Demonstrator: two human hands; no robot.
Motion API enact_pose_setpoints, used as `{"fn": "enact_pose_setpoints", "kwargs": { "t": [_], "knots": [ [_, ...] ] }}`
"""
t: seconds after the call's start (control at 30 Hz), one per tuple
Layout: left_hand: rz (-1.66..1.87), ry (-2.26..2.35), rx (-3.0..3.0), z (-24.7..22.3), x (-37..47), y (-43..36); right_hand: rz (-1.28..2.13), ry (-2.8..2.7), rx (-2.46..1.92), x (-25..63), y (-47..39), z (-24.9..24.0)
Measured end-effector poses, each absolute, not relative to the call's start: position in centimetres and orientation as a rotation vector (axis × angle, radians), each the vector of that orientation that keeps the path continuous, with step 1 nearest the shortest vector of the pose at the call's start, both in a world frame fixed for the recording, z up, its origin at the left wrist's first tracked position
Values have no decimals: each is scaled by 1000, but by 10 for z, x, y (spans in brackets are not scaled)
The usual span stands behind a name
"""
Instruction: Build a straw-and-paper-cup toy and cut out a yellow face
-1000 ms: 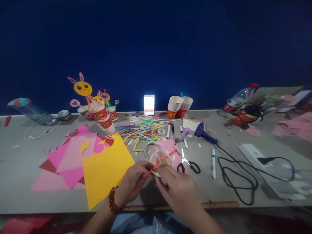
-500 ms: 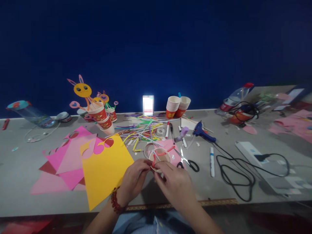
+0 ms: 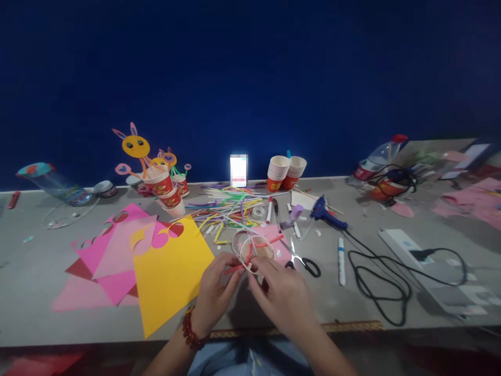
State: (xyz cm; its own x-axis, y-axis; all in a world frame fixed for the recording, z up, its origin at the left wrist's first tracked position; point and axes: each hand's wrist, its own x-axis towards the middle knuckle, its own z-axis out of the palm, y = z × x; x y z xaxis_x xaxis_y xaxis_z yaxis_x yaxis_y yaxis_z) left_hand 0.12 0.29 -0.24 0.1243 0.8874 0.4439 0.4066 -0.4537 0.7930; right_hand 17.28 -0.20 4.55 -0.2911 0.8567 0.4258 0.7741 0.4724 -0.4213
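A paper cup (image 3: 261, 246) is held low in front of me, its open mouth toward me. A red pipe cleaner (image 3: 274, 239) crosses its mouth and bends down at the near left rim. Left of the cup, my left hand (image 3: 217, 282) pinches a red end that sticks out past the rim. My right hand (image 3: 284, 292) is closed on the cup's near right side, with its fingers at the rim. The cup's lower part is hidden behind the hands. Black-handled scissors (image 3: 307, 265) lie just right of it, and pink paper (image 3: 270, 231) lies behind it.
Several pipe cleaners (image 3: 230, 206) lie piled at the back. Yellow paper (image 3: 168, 282) is on the left, near cups bearing a bunny figure (image 3: 135, 147). Stacked cups (image 3: 278, 175), a blue glue gun (image 3: 327, 214), a marker (image 3: 342, 261) and a power strip (image 3: 415, 269) are rightward.
A red pipe cleaner end now shows between my left fingers, outside the cup's left rim. My left hand has opened slightly away from the right. The view has shifted a little.
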Motion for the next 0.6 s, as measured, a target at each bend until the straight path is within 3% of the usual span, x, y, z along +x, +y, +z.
{"fn": "enact_pose_setpoints", "kwargs": {
  "t": [0.3, 0.6],
  "knots": [
    [1305, 1213, 1936, -3, 0, -2, 461, -2018, -1328, 174, -8, 44],
    [1341, 1264, 1870, 4, -2, -1, 338, -1991, -1266, 174, -12, 40]
  ]
}}
